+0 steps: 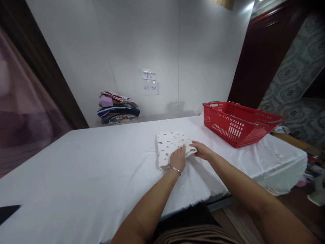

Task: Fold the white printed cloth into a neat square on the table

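Observation:
A folded white cloth point(166, 144) with small dark printed motifs lies on the white-covered table point(106, 162). My left hand point(178, 158), wearing a silver bracelet at the wrist, rests on the cloth's near side with fingers bent against the fabric. Its thumb side is close to the raised fold. My right hand point(200, 150) pinches the cloth's right end, which is lifted slightly off the table. The right fingertips are partly hidden behind the fabric. What kind of textile article it is cannot be made out.
A red plastic basket point(223, 130) with metal handles stands on the table's right part. Folded fabrics point(118, 110) are stacked at the back left against the wall. Two paper labels point(151, 88) hang on the wall. A dark flat object point(8, 212) lies at the left edge.

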Action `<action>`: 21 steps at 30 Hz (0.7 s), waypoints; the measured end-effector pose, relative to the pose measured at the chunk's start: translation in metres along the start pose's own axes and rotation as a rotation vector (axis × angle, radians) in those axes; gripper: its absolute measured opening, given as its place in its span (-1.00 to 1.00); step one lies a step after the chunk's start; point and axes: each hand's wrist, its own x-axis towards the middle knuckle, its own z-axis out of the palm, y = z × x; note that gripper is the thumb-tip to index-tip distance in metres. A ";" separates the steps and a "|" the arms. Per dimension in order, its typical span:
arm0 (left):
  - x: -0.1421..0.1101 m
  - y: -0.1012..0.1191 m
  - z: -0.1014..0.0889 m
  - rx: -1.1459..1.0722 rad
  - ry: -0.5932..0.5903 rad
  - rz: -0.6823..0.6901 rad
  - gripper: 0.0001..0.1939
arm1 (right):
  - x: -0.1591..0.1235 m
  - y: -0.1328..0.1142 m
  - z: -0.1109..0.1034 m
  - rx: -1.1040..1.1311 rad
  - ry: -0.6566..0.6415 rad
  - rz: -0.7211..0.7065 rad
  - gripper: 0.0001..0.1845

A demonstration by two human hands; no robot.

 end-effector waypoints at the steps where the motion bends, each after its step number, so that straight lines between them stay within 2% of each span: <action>1: 0.001 -0.002 -0.003 -0.012 -0.019 -0.005 -0.41 | 0.000 0.002 -0.001 0.017 -0.029 -0.011 -0.71; 4: 0.004 -0.007 -0.017 -0.038 -0.032 -0.009 -0.46 | 0.005 0.011 -0.006 0.074 -0.065 0.019 -0.72; 8: -0.004 -0.007 -0.039 -0.060 -0.042 0.021 -0.45 | 0.020 0.020 -0.010 0.148 -0.044 0.176 -0.52; 10: -0.012 -0.007 -0.048 -0.075 -0.041 0.047 -0.43 | 0.029 0.022 -0.008 0.190 -0.069 0.204 -0.49; 16: -0.045 -0.012 -0.070 -0.135 0.037 0.140 -0.41 | 0.060 0.026 -0.002 0.317 -0.157 0.169 -0.55; 21: -0.059 -0.013 -0.092 -0.212 0.134 0.137 -0.50 | 0.066 0.033 -0.016 0.210 -0.119 0.050 -0.53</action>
